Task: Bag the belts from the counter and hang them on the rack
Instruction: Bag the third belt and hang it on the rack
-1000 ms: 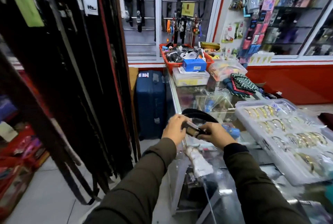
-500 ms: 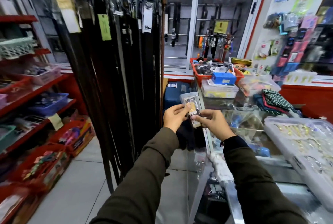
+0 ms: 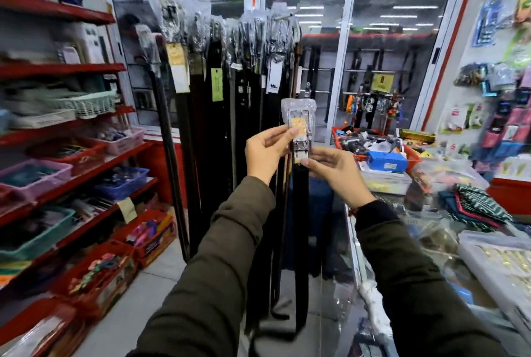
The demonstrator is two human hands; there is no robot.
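Note:
A black belt (image 3: 300,213) hangs straight down from my hands, its buckle end sealed in a small clear bag (image 3: 298,118) with a yellow tag inside. My left hand (image 3: 265,150) pinches the bag's left edge. My right hand (image 3: 336,173) grips the belt just below the buckle. Behind them stands the rack (image 3: 230,75) crowded with dark bagged belts and paper tags. The bagged buckle is held in front of the rack's right side, below its top.
The glass counter (image 3: 373,241) runs along the right with a red basket (image 3: 411,155), a blue box (image 3: 386,161), folded cloth (image 3: 477,207) and a clear bangle tray (image 3: 500,264). Red shelves (image 3: 57,69) with baskets line the left. Tiled floor lies between.
My hands lifted the bagged belt from the counter up to chest height in front of the rack. The belt now hangs full length, and my view turned left and upward.

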